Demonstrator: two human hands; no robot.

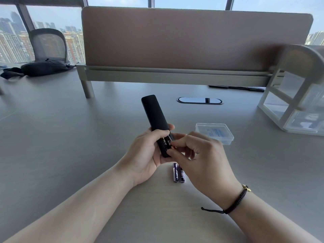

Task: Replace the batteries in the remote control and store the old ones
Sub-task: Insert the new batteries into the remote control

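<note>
My left hand (145,153) holds a long black remote control (155,116) by its near end, back side up, tilted away from me. The battery bay at that end is uncovered and dark batteries with gold ends (166,143) lie in it. My right hand (198,155) pinches with thumb and forefinger at the right-hand battery in the bay. Two purple batteries (178,172) lie side by side on the grey table (70,137), just below my hands. A small clear plastic box (214,133) stands to the right of the remote. No battery cover is visible.
A brown desk divider (192,41) closes off the far edge. A white drawer rack (296,102) stands at the right. An oval cable port (199,100) is set in the table behind the remote. A black bag (42,67) and a mesh chair (47,43) are far left.
</note>
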